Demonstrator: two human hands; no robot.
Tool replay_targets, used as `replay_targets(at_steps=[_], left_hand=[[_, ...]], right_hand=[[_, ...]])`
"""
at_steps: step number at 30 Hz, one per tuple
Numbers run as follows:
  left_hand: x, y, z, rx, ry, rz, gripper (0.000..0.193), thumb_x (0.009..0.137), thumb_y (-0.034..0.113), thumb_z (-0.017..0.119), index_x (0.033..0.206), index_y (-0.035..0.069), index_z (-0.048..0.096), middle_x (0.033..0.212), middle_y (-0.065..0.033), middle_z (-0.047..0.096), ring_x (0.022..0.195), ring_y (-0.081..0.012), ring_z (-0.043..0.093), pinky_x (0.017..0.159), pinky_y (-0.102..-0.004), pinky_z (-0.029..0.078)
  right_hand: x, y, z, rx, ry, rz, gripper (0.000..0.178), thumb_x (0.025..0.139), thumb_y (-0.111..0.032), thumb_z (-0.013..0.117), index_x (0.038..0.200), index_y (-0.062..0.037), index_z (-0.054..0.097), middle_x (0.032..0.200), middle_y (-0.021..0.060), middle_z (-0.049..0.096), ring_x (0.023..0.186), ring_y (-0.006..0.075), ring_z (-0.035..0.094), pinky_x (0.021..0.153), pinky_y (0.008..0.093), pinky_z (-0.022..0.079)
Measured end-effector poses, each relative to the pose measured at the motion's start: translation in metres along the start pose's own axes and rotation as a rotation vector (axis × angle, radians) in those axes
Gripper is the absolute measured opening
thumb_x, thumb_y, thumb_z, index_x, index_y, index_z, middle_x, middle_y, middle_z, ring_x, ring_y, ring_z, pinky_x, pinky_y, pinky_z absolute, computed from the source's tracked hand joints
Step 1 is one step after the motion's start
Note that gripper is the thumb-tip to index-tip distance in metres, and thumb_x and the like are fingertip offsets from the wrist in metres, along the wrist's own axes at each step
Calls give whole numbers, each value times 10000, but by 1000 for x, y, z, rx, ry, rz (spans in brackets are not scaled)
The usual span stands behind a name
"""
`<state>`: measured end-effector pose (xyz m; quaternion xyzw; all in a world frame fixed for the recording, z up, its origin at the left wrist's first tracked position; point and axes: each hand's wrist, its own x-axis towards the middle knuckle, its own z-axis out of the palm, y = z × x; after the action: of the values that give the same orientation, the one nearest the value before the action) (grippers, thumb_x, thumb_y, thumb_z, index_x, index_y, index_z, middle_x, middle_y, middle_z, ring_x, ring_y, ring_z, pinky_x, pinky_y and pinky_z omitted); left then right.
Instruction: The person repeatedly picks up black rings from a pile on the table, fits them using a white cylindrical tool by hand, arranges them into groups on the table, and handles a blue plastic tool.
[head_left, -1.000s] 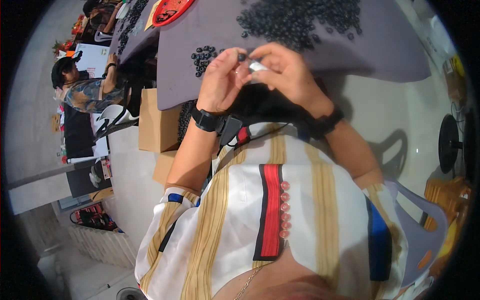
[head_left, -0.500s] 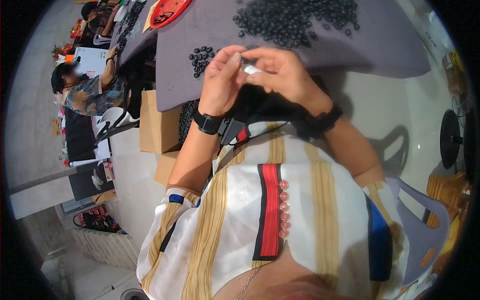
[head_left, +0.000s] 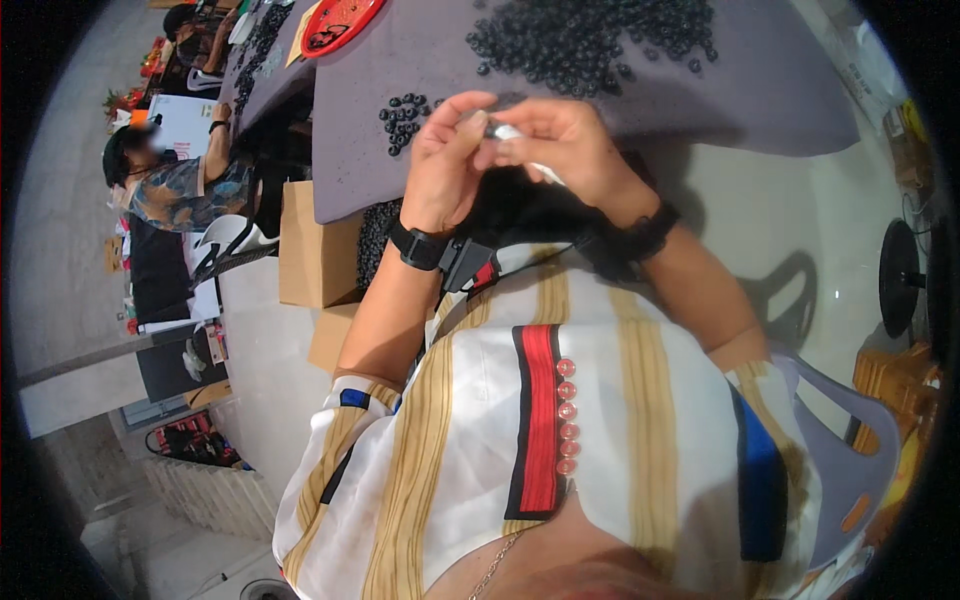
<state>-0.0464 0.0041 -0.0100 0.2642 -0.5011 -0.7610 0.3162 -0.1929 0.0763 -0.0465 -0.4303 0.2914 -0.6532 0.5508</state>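
Observation:
Above the table's near edge, my two hands meet with their fingertips close together. My left hand (head_left: 442, 170) is closed in a pinch around a small dark piece (head_left: 489, 128), mostly covered by the fingers. My right hand (head_left: 575, 150) grips a white object (head_left: 548, 174); part of it shows between the fingers and an end pokes out below the palm. Its kind is hidden. A small group of dark round bead-like pieces (head_left: 402, 122) lies just left of my left hand. Beyond my right hand spreads a large heap of similar dark beads (head_left: 560, 45).
The purple-grey covered table (head_left: 350, 140) carries a red tray (head_left: 345, 25) with dark pieces in it. Cardboard boxes (head_left: 315, 245) stand below its left edge, beside more dark beads (head_left: 375, 235). A co-worker (head_left: 190, 180) sits to the left. A purple chair (head_left: 850, 450) is behind me.
My right hand's fingers have shifted around the white object, and its end now shows below the palm. My left hand has barely moved, still pinching.

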Motion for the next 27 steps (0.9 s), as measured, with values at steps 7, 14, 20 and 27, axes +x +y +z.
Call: replay_targets(at_steps=[7,14,20,27], left_hand=[[3,4,-6,-46,-8,-22,204,944,94,505,1124,4,540,740,4,535,590,-73,427,560,-194,380],[3,4,-10,-56,-53,0,196,939,84,512,1116,9,550,821,-22,589,612,-61,435,575,-187,395],[6,4,-11,-33,-85,-11,191,933,74,520,1109,11,558,847,-21,601,612,-55,439,587,-194,416],[24,4,-20,123,-70,-33,186,921,76,537,1086,2,579,818,-2,601,626,-61,490,610,-200,443]], right_hand=[[-2,-1,1,-141,-47,-11,371,838,-25,634,1195,7,540,837,41,646,645,52,546,539,187,421],[1,0,-2,-126,-62,3,382,843,-33,630,1211,-6,530,856,48,651,660,45,552,540,183,423],[2,-1,-7,-42,-94,22,342,859,-36,607,1194,-6,544,871,59,656,677,52,562,552,185,430],[3,5,-18,-122,55,24,287,860,-63,611,1137,4,577,811,35,636,624,51,532,525,180,407]])
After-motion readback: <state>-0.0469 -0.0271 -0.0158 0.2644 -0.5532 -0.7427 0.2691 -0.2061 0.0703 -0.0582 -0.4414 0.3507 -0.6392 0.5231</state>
